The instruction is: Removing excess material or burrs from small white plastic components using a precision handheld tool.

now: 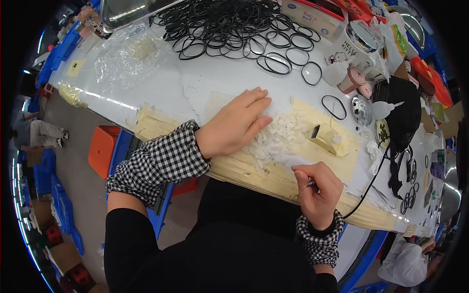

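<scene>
While our left hand (233, 123) lies flat and open on the white scraps (276, 139), our right hand (318, 188), at 5 o'clock from them, pinches 1 thin metal tool (309, 184) above the table (195, 83).

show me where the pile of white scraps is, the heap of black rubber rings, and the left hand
pile of white scraps (278, 136), head view, on the middle of the pile.
heap of black rubber rings (229, 24), head view, on the dense tangle.
left hand (234, 124), head view, on the back of the hand.
</scene>
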Tool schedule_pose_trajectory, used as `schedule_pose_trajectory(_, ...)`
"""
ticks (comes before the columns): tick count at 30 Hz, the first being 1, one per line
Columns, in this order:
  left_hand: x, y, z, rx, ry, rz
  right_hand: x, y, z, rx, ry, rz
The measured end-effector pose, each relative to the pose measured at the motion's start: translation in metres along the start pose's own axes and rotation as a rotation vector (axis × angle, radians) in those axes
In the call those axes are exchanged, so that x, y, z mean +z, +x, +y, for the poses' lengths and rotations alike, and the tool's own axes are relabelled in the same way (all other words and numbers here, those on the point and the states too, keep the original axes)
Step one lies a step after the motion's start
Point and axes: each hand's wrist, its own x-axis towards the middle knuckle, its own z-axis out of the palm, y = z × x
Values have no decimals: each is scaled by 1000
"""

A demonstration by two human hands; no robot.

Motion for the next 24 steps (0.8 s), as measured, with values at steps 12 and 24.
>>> schedule_pose_trajectory(12, 2, -3, 34, 123, 99, 15, -1, -4, 1, 12, -27, 6)
schedule_pose_trajectory(24, -1, -8, 66, -807, -1480, 100, 10, 14, -3, 23, 32, 82)
